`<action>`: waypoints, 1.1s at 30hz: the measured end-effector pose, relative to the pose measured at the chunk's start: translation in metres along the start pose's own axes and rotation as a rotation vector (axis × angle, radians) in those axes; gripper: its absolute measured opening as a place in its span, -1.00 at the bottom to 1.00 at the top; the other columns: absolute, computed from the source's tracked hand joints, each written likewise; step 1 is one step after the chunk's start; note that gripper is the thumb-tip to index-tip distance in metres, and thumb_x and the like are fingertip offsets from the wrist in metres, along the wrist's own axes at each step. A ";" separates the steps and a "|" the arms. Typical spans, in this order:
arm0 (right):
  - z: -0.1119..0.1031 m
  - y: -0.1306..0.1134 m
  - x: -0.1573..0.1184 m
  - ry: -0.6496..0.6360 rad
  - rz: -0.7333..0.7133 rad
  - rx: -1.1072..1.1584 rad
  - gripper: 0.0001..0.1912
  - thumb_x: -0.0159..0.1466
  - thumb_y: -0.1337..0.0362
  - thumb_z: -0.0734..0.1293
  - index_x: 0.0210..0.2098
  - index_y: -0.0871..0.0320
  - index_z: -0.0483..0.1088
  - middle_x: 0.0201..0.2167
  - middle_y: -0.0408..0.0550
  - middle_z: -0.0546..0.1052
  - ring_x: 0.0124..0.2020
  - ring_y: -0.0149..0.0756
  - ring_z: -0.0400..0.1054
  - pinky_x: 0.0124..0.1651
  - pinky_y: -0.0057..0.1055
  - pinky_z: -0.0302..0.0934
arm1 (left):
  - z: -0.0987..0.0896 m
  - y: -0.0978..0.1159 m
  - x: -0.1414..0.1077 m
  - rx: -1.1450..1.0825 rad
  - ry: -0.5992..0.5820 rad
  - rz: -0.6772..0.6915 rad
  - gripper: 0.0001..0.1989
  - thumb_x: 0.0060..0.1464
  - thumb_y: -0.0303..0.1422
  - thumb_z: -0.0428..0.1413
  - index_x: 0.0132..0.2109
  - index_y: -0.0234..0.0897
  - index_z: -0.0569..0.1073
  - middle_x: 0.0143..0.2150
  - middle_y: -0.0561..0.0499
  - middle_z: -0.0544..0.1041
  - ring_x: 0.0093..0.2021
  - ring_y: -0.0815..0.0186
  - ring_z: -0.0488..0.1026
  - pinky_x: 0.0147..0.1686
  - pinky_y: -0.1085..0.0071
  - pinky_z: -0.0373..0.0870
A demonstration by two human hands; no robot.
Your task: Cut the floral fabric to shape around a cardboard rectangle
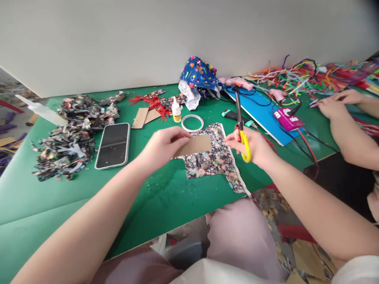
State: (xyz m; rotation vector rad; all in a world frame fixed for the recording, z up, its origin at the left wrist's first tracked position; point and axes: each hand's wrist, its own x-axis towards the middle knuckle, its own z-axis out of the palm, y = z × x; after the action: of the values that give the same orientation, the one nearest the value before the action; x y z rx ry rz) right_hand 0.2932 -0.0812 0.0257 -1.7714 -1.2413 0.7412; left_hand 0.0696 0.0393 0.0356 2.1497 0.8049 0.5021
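While the left hand (167, 148) holds cardboard (197, 145), a small bottle (176, 110) stands upright.

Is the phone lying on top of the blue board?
No, the phone lies on the green table, left of the blue board.

Glue bottle (177, 111) beyond left hand (173, 144)

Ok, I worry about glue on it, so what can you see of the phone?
The phone lies flat, screen up, on the green table, left of the left hand. Its glossy screen is dark, with pale marks, perhaps specks or reflections; a pale rim, apparently a case, frames it. Patterned scraps lie beside its left edge; neither hand holds it.
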 end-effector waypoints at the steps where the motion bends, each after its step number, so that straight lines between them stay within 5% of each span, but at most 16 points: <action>1: 0.004 -0.003 0.000 -0.016 0.022 0.044 -0.63 -0.05 0.06 0.38 -0.51 0.11 0.13 -0.44 -0.12 0.43 -0.47 -0.38 0.30 -0.48 -0.43 0.19 | 0.008 0.004 0.001 -0.001 -0.050 0.035 -0.79 0.06 -0.28 -0.01 -0.23 -0.22 0.47 -0.31 0.06 0.51 -0.33 0.33 0.40 -0.33 0.42 0.31; 6: 0.017 0.005 -0.005 -0.123 0.145 0.162 -0.61 -0.07 0.14 0.41 -0.48 0.11 0.10 -0.55 -0.22 0.37 -0.62 -0.44 0.29 -0.65 -0.51 0.13 | 0.034 -0.003 0.005 -0.024 -0.115 0.060 -0.78 0.07 -0.27 -0.02 -0.22 -0.21 0.48 -0.25 0.06 0.53 -0.27 0.32 0.43 -0.29 0.44 0.33; 11: 0.013 0.021 -0.009 -0.148 0.219 0.189 -0.60 -0.09 0.17 0.43 -0.51 0.13 0.09 -0.62 -0.26 0.32 -0.65 -0.48 0.28 -0.71 -0.59 0.08 | 0.022 -0.031 0.008 0.064 0.007 -0.035 -0.76 0.06 -0.27 0.01 -0.14 -0.20 0.46 -0.30 0.05 0.54 -0.35 0.34 0.43 -0.34 0.45 0.32; 15: 0.010 0.024 -0.008 -0.156 0.243 0.188 -0.59 -0.11 0.19 0.44 -0.52 0.13 0.08 -0.63 -0.26 0.32 -0.65 -0.49 0.27 -0.70 -0.59 0.11 | 0.021 -0.043 0.009 0.113 -0.046 -0.035 -0.79 0.05 -0.30 0.01 -0.21 -0.21 0.49 -0.27 0.06 0.55 -0.35 0.34 0.43 -0.30 0.46 0.32; 33: 0.017 0.020 -0.003 -0.239 0.298 0.157 -0.60 -0.11 0.23 0.46 -0.49 0.15 0.13 -0.67 -0.27 0.33 -0.71 -0.52 0.25 -0.70 -0.58 0.15 | 0.025 -0.052 0.008 0.127 -0.038 -0.007 -0.79 0.05 -0.33 -0.01 -0.23 -0.19 0.50 -0.24 0.06 0.55 -0.27 0.30 0.46 -0.20 0.40 0.35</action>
State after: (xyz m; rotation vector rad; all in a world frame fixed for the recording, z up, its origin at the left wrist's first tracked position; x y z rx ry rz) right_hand 0.2871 -0.0819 0.0002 -1.7951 -1.0457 1.2187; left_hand 0.0704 0.0576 -0.0193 2.2646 0.8434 0.4152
